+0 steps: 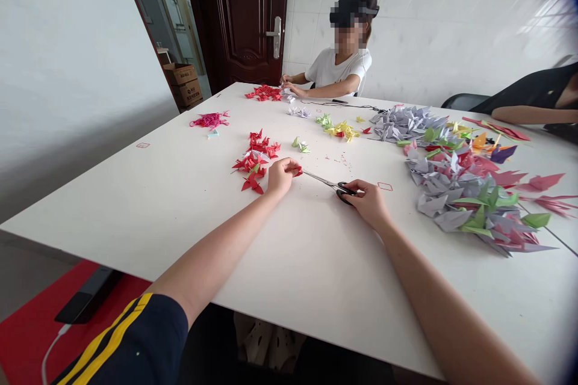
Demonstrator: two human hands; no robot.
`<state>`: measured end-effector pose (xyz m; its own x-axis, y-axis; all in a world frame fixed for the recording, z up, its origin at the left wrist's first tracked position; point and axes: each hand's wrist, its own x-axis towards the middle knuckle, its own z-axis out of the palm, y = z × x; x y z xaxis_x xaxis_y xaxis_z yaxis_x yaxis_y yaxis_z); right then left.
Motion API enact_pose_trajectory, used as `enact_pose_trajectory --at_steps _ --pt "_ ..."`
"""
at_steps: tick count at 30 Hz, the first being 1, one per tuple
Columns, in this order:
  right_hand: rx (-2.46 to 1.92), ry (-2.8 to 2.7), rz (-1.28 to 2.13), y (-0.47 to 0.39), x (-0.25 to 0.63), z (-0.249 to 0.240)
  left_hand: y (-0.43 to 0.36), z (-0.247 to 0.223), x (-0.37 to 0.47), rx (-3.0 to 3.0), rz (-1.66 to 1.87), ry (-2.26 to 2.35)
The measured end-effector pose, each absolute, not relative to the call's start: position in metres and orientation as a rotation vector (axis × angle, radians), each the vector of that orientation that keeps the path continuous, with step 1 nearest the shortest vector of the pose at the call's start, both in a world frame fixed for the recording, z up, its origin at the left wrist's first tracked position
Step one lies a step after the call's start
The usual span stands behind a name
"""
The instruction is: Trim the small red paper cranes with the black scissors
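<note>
At the near left, a black device (88, 295) with a white cable lies on a red surface below the edge of the white table (180, 222). On the far left of the tabletop is a pink-red bundle (210, 121), with a pale blue folded piece (214, 133) just beside it. Farther right, red paper cranes (257, 159) lie in a loose heap close to the left hand (282, 177). The fingertips of this hand pinch a small red paper piece (298, 172), which pokes out at their right side. The scissors (327, 181) reach from the right toward that piece, their tips at it; whether they touch it, I cannot tell. The right hand (368, 201) grips the scissors by the black handles, fingers closed around the loops, so the blades extend left of the grip. Beyond the blades, tiny red scraps (345, 160) dot the table. At the far side, a person (341, 69) in white handles folded paper. On the right spreads a large pile of mostly grey-white cranes (445, 201), mixed with green and pink ones.
</note>
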<state>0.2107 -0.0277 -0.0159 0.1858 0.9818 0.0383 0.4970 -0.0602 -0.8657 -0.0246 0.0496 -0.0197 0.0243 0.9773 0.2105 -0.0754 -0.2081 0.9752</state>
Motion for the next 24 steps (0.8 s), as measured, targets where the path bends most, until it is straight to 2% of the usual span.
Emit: enact_pose_trajectory --at_steps 24 --pt "-1.690 -1.438 0.758 -0.0296 0.2100 -0.0120 0.0438 -0.0129 -0.0243 1.323 1.385 1.018"
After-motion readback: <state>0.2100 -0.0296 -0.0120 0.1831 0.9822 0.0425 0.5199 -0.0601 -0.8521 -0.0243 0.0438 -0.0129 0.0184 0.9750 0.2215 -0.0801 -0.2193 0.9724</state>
